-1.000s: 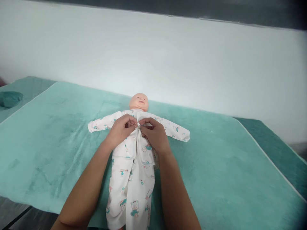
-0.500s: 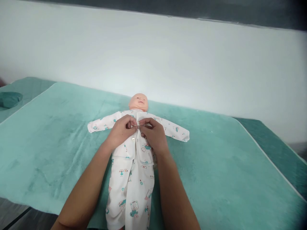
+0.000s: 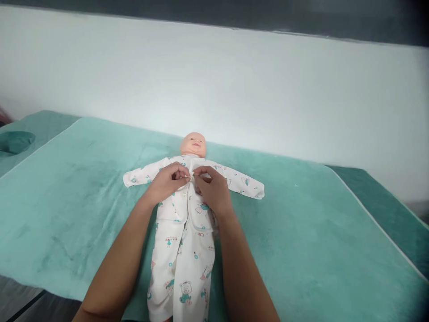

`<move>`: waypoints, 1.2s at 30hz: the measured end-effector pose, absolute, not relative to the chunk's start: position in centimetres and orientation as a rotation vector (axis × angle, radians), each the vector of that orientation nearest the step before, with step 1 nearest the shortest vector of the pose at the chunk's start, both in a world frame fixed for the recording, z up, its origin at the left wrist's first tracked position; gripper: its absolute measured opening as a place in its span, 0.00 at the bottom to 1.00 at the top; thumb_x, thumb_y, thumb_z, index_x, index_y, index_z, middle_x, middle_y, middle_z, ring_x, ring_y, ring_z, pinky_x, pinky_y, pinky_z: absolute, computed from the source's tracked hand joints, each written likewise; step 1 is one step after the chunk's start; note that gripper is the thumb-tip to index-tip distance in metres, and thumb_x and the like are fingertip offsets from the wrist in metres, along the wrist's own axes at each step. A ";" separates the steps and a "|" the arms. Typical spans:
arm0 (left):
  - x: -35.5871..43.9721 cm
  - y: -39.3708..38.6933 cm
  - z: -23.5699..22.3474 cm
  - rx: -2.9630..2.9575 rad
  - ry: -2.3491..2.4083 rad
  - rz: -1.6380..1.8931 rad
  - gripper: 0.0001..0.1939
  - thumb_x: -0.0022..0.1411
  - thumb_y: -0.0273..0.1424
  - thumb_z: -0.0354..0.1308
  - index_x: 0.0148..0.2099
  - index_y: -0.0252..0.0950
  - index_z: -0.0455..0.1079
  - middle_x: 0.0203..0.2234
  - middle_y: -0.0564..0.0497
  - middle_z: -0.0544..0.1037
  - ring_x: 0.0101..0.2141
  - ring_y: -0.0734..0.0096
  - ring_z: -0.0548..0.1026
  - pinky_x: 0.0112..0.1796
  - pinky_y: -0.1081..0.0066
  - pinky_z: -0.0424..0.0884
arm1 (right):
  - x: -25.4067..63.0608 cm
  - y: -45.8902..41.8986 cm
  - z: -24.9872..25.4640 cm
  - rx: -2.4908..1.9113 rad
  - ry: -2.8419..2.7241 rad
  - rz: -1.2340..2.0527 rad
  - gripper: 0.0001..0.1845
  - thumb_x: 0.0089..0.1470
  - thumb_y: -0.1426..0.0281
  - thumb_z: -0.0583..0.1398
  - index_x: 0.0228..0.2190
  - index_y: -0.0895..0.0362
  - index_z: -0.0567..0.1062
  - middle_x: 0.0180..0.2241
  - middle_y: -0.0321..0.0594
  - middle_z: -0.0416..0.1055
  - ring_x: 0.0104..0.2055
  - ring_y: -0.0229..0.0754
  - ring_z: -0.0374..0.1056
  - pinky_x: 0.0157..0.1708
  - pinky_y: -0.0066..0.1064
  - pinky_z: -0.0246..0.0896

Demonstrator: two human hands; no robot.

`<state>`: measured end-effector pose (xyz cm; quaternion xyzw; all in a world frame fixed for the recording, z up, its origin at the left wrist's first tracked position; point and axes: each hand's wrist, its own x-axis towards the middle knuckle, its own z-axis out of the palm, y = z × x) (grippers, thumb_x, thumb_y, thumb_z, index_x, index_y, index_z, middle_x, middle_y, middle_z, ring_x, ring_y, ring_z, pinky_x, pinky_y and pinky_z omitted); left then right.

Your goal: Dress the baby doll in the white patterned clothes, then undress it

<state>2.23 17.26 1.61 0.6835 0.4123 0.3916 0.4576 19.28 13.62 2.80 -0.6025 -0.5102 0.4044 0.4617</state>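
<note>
A baby doll lies on its back, its head toward the wall and its arms spread. It wears a white printed baby jacket and matching trousers. At the upper chest, my left hand pinches one front edge of the jacket. My right hand pinches the facing edge, so the fingertips of both hands nearly meet. Whatever fastener lies between the fingertips is too small to make out. Below the hands, a button shows on the front edge, where the jacket hangs apart.
Under the doll spreads a light green cloth with pale edging, over a darker green cover. A dark green round thing lies at the far left. Behind the table rises a white wall. Grey floor shows at lower left.
Both hands stay at the jacket's chest, their fingertips shifted only slightly. The view has tilted a little; the doll lies as before.
</note>
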 end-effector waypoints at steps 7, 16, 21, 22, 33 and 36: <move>1.4 17.3 2.3 1.732 1.014 0.947 0.09 0.62 0.37 0.61 0.38 0.38 0.77 0.32 0.52 0.72 0.30 0.74 0.66 0.31 0.71 0.60 | 19.7 12.3 4.0 -1.520 -1.352 1.015 0.11 0.49 0.63 0.62 0.36 0.53 0.78 0.26 0.35 0.74 0.24 0.37 0.66 0.19 0.25 0.58; 1.8 16.8 2.6 1.800 1.072 0.927 0.08 0.61 0.38 0.63 0.35 0.38 0.76 0.33 0.52 0.70 0.32 0.72 0.67 0.34 0.70 0.63 | 19.1 13.0 3.0 -1.462 -1.339 0.949 0.10 0.49 0.65 0.61 0.35 0.54 0.77 0.34 0.36 0.75 0.24 0.34 0.61 0.22 0.26 0.58; 1.9 16.9 2.8 1.746 1.065 0.905 0.09 0.61 0.38 0.61 0.34 0.38 0.73 0.31 0.53 0.67 0.31 0.72 0.65 0.32 0.70 0.62 | 19.1 13.0 3.1 -1.442 -1.308 0.979 0.12 0.50 0.64 0.61 0.37 0.54 0.76 0.34 0.37 0.75 0.23 0.34 0.63 0.22 0.26 0.58; 1.9 16.9 2.8 1.740 1.069 0.902 0.09 0.61 0.38 0.61 0.34 0.38 0.72 0.31 0.53 0.67 0.30 0.72 0.64 0.32 0.70 0.61 | 19.0 13.0 3.0 -1.438 -1.305 0.974 0.11 0.51 0.64 0.61 0.36 0.54 0.75 0.34 0.37 0.75 0.24 0.34 0.63 0.22 0.26 0.58; 2.0 16.6 3.0 1.697 1.081 0.892 0.12 0.62 0.41 0.60 0.37 0.38 0.74 0.33 0.53 0.69 0.30 0.73 0.65 0.31 0.71 0.61 | 19.0 13.2 2.5 -1.408 -1.317 0.975 0.08 0.53 0.64 0.60 0.34 0.53 0.74 0.30 0.34 0.72 0.22 0.33 0.62 0.22 0.25 0.59; 1.9 16.7 2.8 1.726 1.080 0.893 0.13 0.60 0.43 0.63 0.38 0.38 0.76 0.34 0.52 0.70 0.31 0.73 0.66 0.32 0.71 0.63 | 19.1 13.4 2.3 -1.416 -1.272 0.998 0.09 0.52 0.63 0.61 0.34 0.53 0.74 0.28 0.33 0.71 0.21 0.33 0.61 0.21 0.25 0.59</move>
